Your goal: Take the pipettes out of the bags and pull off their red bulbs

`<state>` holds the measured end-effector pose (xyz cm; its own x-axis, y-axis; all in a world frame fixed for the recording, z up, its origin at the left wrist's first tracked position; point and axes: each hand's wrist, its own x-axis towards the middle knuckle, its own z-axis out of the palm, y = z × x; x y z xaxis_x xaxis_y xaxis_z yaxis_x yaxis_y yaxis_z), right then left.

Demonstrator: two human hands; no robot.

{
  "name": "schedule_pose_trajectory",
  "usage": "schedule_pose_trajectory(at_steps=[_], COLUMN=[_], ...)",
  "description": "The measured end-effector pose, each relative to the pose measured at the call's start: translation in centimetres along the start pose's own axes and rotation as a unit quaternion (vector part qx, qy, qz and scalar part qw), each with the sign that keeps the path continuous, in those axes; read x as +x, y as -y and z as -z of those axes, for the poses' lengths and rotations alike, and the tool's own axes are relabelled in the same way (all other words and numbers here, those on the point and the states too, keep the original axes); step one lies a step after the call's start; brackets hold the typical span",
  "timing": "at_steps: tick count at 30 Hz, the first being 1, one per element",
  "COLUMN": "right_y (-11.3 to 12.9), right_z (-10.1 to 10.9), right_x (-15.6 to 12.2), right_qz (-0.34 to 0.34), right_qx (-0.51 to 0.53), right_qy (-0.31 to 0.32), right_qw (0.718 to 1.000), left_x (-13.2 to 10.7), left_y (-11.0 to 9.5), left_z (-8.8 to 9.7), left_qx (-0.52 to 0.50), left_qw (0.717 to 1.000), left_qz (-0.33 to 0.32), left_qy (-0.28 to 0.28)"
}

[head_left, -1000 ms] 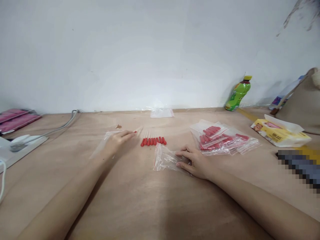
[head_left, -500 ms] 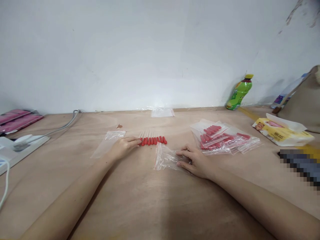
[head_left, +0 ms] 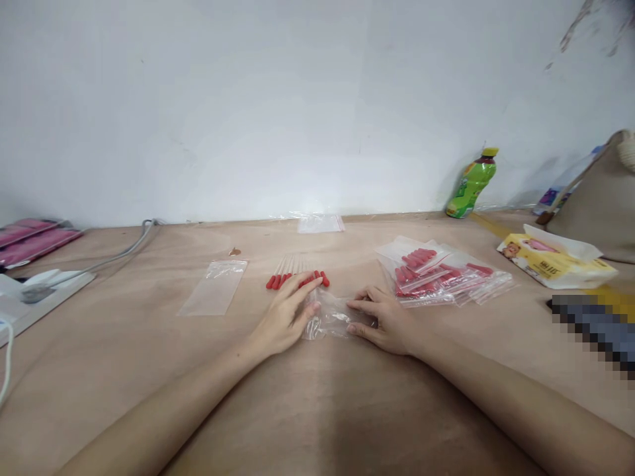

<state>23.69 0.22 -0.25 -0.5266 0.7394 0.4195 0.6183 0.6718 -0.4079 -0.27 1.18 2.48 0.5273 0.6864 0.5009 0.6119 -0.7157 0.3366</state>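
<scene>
Both my hands rest on a wooden table. My left hand lies flat with fingers stretched out, fingertips over the near end of a row of several red-capped clear droppers and touching the left edge of a small clear zip bag. My right hand pinches the right side of that bag against the table. An empty clear bag lies flat to the left.
A pile of filled bags with red droppers lies right of my right hand. More clear bags sit by the wall. A green bottle, a yellow tissue pack, pink packs and a cable ring the table.
My left hand moved right from the empty bag, along the row of droppers, to the left edge of the bag under my right hand. The droppers' left end shifted slightly. My right hand stayed put.
</scene>
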Motion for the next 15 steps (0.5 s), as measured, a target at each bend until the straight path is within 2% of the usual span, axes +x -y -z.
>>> schedule_pose_trajectory(at_steps=[3, 7, 9, 12, 15], right_y=[0.2, 0.3, 0.3, 0.4, 0.2], right_z=[0.2, 0.7, 0.9, 1.2, 1.5], right_x=[-0.1, -0.3, -0.4, -0.4, -0.1], right_qz=[0.005, 0.0, -0.002, 0.006, 0.021], right_qx=[-0.033, -0.09, -0.114, -0.139, -0.136], right_qy=[0.015, 0.052, 0.072, 0.09, 0.09], right_qw=[0.999, 0.995, 0.991, 0.986, 0.986], left_x=[-0.4, -0.5, -0.5, -0.5, -0.5], left_y=[-0.5, 0.4, 0.8, 1.0, 0.8], left_z=[-0.4, 0.4, 1.0, 1.5, 1.3], left_qx=[0.046, 0.086, 0.094, 0.091, 0.061], left_qw=[0.997, 0.967, 0.949, 0.941, 0.957], left_qz=[0.004, -0.101, -0.12, -0.117, -0.088], left_qy=[0.066, 0.219, 0.276, 0.305, 0.271])
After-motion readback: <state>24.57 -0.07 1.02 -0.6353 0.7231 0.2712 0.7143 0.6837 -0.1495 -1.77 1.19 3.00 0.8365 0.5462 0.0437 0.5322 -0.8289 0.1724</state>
